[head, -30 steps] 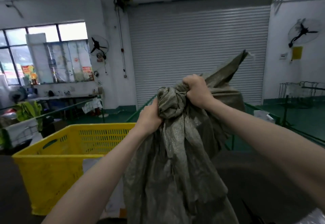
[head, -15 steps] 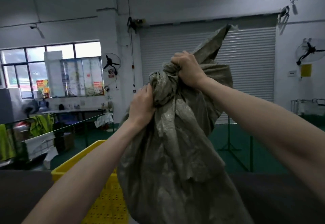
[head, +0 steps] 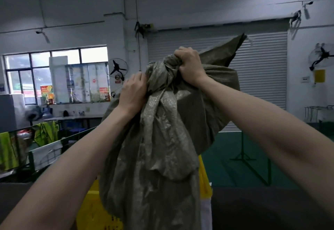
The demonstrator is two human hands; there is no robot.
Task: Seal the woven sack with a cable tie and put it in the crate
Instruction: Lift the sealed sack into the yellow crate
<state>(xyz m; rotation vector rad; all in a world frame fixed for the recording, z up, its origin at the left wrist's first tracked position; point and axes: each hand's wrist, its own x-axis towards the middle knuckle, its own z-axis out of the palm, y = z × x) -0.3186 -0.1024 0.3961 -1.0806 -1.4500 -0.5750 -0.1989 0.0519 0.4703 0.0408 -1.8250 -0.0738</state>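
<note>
Two hands, left hand [head: 132,92] and right hand [head: 189,65], around one sack [head: 159,157]; one crate [head: 94,211]

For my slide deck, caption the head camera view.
Both hands, left and right, grip the woven sack above the yellow crate.

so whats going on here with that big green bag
A person holds a woven sack up in the air with both bare hands. The right hand grips the bunched neck at the top, and the left hand grips it just below. A yellow crate sits under the sack. No cable tie shows.
</note>
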